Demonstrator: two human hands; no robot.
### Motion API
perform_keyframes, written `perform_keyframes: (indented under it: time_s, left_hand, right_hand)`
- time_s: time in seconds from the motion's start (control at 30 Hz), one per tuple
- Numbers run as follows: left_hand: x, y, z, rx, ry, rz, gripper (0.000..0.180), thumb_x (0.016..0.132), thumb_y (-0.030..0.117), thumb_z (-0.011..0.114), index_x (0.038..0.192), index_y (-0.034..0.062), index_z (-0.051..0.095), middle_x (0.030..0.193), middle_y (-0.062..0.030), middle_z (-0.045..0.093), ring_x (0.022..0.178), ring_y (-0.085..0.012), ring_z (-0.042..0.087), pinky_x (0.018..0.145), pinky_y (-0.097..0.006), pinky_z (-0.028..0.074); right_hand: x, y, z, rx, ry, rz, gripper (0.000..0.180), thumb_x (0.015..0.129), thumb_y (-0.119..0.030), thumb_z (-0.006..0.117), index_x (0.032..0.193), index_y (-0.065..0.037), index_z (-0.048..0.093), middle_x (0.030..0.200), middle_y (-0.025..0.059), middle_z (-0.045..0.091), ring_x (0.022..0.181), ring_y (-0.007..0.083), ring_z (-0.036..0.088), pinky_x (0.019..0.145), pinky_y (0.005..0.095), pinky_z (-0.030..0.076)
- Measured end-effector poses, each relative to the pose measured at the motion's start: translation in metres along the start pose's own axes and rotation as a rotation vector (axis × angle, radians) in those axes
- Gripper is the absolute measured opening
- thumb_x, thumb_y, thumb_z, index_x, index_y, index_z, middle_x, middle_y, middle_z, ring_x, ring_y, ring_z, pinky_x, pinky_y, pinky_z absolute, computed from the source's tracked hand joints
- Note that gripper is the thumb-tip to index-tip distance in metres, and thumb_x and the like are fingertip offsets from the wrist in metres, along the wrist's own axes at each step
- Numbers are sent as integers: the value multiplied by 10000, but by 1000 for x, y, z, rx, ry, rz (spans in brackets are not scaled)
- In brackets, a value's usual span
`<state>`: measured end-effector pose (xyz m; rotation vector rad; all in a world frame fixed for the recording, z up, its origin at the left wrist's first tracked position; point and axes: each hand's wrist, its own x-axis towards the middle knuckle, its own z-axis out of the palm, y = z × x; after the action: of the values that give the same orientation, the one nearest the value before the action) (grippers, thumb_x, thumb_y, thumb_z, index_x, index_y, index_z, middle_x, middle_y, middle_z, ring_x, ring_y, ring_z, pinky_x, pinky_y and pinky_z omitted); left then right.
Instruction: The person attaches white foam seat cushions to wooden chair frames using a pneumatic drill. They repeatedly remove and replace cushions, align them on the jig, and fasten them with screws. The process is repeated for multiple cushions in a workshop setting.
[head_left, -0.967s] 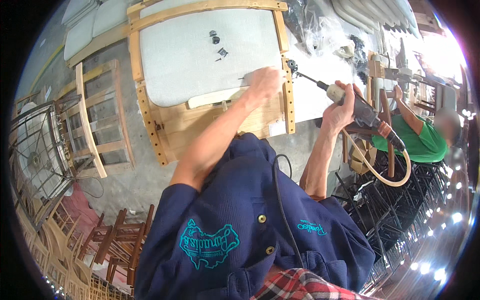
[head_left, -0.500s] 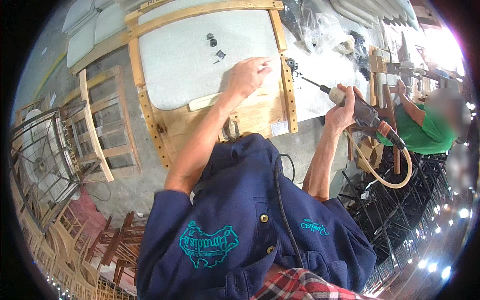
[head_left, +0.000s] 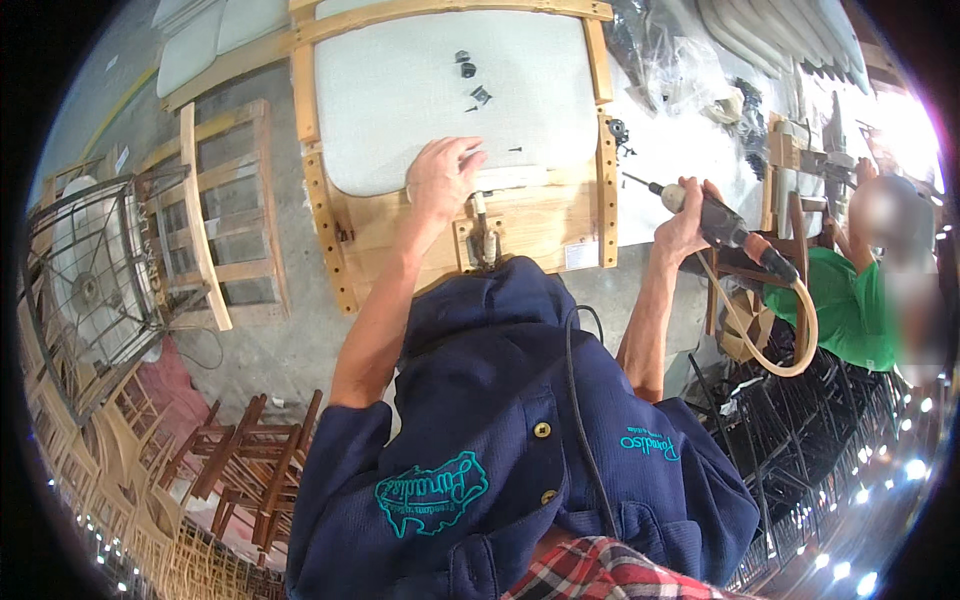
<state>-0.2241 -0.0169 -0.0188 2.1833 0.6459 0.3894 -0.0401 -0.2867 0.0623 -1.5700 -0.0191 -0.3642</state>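
left floor: lying wire fan guard [head_left: 95, 290], wooden frame [head_left: 215, 215]
far right: sitting person in green shirt [head_left: 850, 305]

Left arm: bare forearm reaching up and forward from a dark blue sleeve, elbow slightly bent, wrist nearly straight; left hand [head_left: 440, 178] palm down, back of the hand toward the camera, fingers [head_left: 468, 157] spread and lightly curled, tips pressed flat on the surface beneath. Right arm: bare forearm rising steeply from the sleeve at the person's right side, elbow bent, wrist cocked inward; right hand [head_left: 685, 215] closed in a full fist-grip around a held handle, knuckles outward, thumb wrapped over the top. Both hands apart, the right hand lower and well to the side of the left.
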Motion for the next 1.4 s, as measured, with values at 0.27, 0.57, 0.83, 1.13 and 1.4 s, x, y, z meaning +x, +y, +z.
perform_keyframes:
  time_s: [0.27,0.57,0.83,1.13,1.4]
  left_hand:
    - [36,16,-4,-49,98,-174,261,928,262,724,1115,80,731,1062,-94,731,863,-243,705,804,-375,552]
    - [84,0,-9,28,214,-122,253,954,228,675,1162,90,711,1129,-112,704,923,-264,711,830,-390,552]
    - [146,-9,-21,89,63,-177,305,949,305,667,1188,127,732,1132,-124,710,1041,-316,693,891,-452,534]
    - [164,-17,-26,147,10,-64,258,945,330,674,1064,113,747,1019,-108,725,955,-311,697,820,-451,536]
    - [215,-54,-14,387,309,248,253,934,335,695,1065,120,719,1016,-80,715,935,-283,698,779,-422,548]
  right_hand:
    - [-28,-29,77,172,-223,69,326,874,-18,740,1159,-9,582,1003,155,702,940,247,717,867,377,569]
    - [-45,-22,125,166,-406,113,260,899,-21,732,1127,-22,607,972,146,719,931,240,723,904,402,562]
    - [-47,-24,126,118,-391,165,265,908,-36,735,1137,-10,605,1007,146,709,938,241,722,894,379,566]
    - [-49,-23,123,58,-420,144,265,927,-40,714,1156,-22,581,1011,147,705,985,231,708,933,384,545]
    - [-49,-21,120,32,-437,161,267,941,-37,700,1170,-29,562,1031,144,703,993,231,704,947,395,541]
